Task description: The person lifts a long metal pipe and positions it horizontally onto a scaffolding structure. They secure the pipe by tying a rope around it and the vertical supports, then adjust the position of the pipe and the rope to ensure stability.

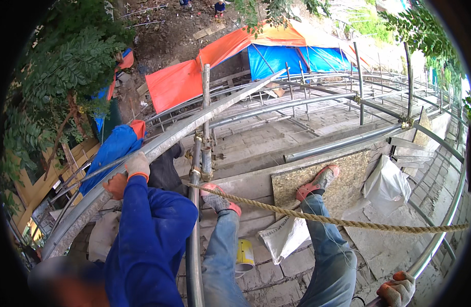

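Note:
At the lower right, my right hand (397, 290), in a pale glove with orange-brown fingers, is closed around a metal scaffold pipe (446, 225) that curves up along the right side. My left hand is out of view. A thick rope (297, 217) stretches across my jeans-clad legs toward the right edge. My feet, in grey and pink-red shoes, are set apart, one by a speckled board (343, 176). On the left, a co-worker in blue sleeves (146, 230) has gloved hands (137, 166) on a long, dusty, slanting beam (184, 125).
An upright pipe (194, 245) stands between the co-worker and me. Below are a yellow bucket (244, 253), a white sack (286, 235) and another pale sack (388, 184). Scaffold pipes, orange (176, 84) and blue tarps (276, 61) lie beyond. Trees (66, 66) fill the upper left.

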Available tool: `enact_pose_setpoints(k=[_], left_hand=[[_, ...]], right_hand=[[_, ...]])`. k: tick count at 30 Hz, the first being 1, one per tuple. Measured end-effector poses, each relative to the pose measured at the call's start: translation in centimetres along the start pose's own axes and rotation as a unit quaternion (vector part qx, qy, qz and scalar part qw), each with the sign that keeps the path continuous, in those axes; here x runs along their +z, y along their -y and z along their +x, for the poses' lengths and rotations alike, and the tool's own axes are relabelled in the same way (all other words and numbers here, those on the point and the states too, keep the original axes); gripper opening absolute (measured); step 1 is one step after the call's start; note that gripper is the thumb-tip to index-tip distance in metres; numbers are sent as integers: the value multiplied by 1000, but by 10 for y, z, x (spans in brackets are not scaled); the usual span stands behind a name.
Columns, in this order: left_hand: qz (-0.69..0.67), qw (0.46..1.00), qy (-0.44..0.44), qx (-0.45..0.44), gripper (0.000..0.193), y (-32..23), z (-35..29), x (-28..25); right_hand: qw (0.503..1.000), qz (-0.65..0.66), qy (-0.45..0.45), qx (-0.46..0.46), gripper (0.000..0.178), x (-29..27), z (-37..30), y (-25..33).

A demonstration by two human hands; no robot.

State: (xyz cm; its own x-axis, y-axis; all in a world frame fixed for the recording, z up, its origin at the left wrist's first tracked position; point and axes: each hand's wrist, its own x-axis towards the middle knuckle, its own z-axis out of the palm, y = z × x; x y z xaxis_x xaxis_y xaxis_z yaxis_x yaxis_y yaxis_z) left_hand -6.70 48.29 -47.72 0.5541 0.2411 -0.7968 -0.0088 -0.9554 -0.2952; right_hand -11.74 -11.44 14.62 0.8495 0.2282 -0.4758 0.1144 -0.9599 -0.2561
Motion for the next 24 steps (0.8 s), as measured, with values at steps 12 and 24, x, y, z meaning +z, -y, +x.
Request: enact_pose_setpoints(k=[12,24], left_hand=[[70,992,95,-40,98,-41,-25,-41],[123,989,82,-13,97,-49,-3,-62]], right_hand=[[1000,1,7,0,63,0,1,-1],[1000,-8,-13,-26,65,3,-6,-4]])
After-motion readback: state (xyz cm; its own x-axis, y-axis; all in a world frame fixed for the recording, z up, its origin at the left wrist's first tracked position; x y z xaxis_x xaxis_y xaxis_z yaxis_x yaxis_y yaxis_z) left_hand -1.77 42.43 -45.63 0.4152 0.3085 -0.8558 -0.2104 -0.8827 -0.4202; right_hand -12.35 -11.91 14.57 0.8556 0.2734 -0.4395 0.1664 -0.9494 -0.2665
